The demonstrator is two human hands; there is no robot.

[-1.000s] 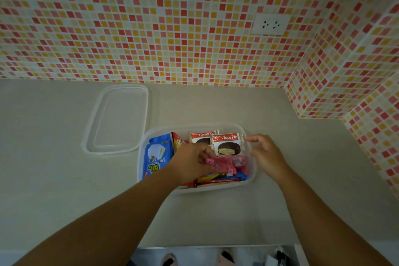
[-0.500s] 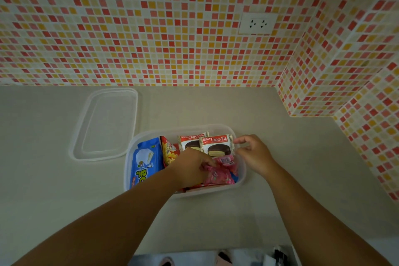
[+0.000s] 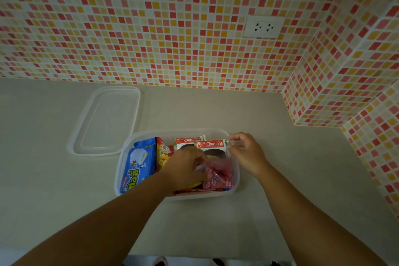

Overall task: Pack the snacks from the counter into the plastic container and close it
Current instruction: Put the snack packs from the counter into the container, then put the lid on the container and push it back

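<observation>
A clear plastic container (image 3: 121,164) sits open on the beige counter and holds several snack packs. Inside lie a blue pack (image 3: 138,164), a yellow-red pack (image 3: 162,153), two Choco Pie packs (image 3: 212,146) and a pink sweet bag (image 3: 219,174). My left hand (image 3: 183,168) is down inside the container, fingers curled on the pink bag. My right hand (image 3: 246,153) pinches the container's far right rim. The clear lid (image 3: 108,121) lies flat on the counter behind and to the left of the container.
A tiled wall rises behind the counter, with a white socket (image 3: 262,27) on it. A tiled corner (image 3: 323,101) juts in at the right. The counter's front edge (image 3: 194,254) runs close below my arms.
The view has drifted a little to the right. My left hand has pushed the pink bag slightly deeper into the container. My right hand stays on the rim.
</observation>
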